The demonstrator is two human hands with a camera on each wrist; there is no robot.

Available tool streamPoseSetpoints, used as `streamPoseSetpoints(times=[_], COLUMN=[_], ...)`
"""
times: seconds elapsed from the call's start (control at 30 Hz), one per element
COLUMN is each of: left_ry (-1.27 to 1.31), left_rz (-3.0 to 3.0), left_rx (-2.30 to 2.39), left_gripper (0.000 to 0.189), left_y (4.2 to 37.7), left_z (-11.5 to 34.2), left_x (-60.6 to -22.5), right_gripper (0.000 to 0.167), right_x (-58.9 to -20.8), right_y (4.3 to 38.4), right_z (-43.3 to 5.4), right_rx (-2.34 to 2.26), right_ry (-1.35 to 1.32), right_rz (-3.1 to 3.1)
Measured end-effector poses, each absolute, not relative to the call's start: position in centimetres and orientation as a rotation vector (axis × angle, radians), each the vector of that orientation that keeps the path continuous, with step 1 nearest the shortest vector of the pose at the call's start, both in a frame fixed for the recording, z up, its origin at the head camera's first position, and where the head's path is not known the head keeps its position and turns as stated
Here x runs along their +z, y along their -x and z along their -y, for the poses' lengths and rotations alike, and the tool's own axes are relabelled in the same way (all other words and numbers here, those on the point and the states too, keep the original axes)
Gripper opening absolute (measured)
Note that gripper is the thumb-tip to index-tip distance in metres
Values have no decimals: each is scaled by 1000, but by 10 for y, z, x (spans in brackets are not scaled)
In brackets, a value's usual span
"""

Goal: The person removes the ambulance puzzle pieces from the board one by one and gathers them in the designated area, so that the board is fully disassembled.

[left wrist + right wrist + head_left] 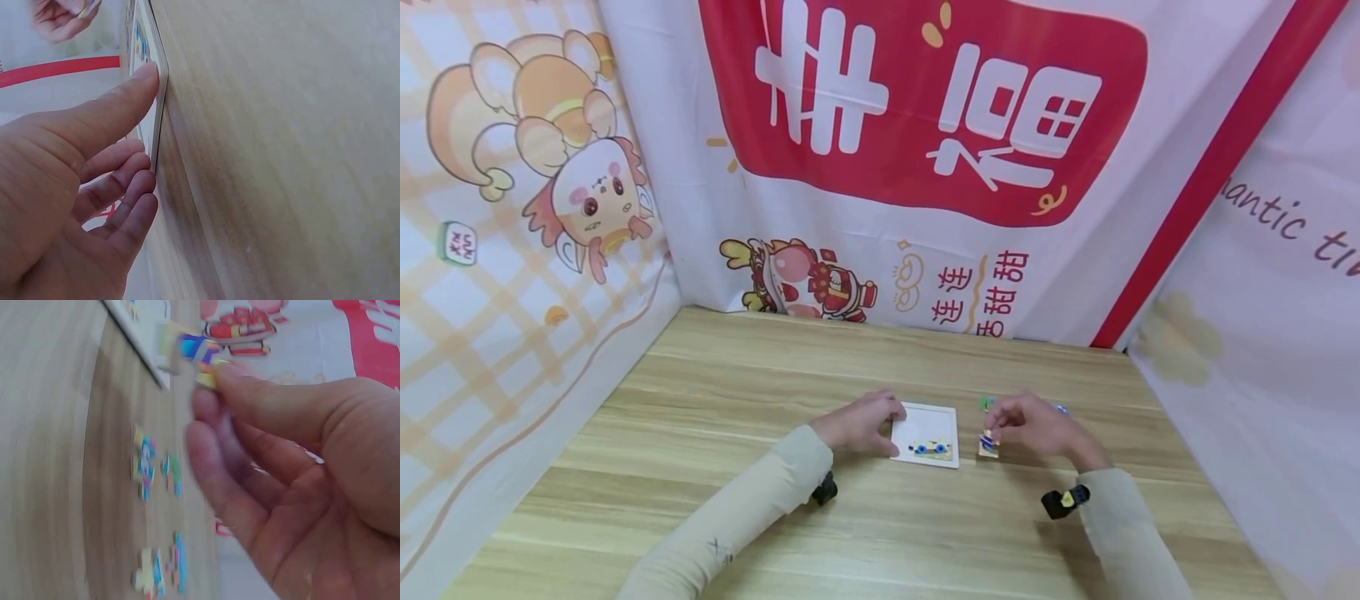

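Note:
A white square puzzle tray (925, 422) lies flat on the table, with joined picture pieces (932, 450) along its near side. At the tray's left side rests my left hand (863, 422). Its thumb (119, 112) and fingertips touch the rim, spread apart around the corner. To the right of the tray, my right hand (1033, 427) pinches a jigsaw piece (199, 350) by one end between thumb and fingers. That piece has blue, purple and yellow print and is held tilted, with its far end pointing toward the tray.
Several loose jigsaw pieces (144, 464) lie on the wooden table (737, 383) by the right hand, partly hidden by it in the head view. Printed cloth (925, 275) hangs behind the table and along both sides. Each wrist wears a small black camera (1064, 502).

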State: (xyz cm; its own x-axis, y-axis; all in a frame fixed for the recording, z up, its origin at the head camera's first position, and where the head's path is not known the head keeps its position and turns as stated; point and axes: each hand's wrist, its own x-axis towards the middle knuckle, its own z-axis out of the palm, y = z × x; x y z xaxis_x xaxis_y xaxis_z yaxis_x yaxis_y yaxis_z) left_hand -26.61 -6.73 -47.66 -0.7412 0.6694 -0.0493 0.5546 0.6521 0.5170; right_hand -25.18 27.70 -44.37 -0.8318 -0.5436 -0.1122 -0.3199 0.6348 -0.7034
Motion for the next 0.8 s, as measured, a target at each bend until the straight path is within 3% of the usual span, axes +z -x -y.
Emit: streamPoseSetpoints(times=[0.4, 0.8], left_ry=[-1005, -990], left_rz=[-2629, -2636], left_rx=[709, 690], left_gripper=[58, 58], left_y=[267, 267], left_z=[68, 68], left_x=[-478, -478], right_gripper=[5, 7], right_x=[-468, -467], right_y=[242, 238], right_z=[-296, -286], right_rx=[-934, -867], right_ry=[709, 665], right_rz=[-2623, -2697])
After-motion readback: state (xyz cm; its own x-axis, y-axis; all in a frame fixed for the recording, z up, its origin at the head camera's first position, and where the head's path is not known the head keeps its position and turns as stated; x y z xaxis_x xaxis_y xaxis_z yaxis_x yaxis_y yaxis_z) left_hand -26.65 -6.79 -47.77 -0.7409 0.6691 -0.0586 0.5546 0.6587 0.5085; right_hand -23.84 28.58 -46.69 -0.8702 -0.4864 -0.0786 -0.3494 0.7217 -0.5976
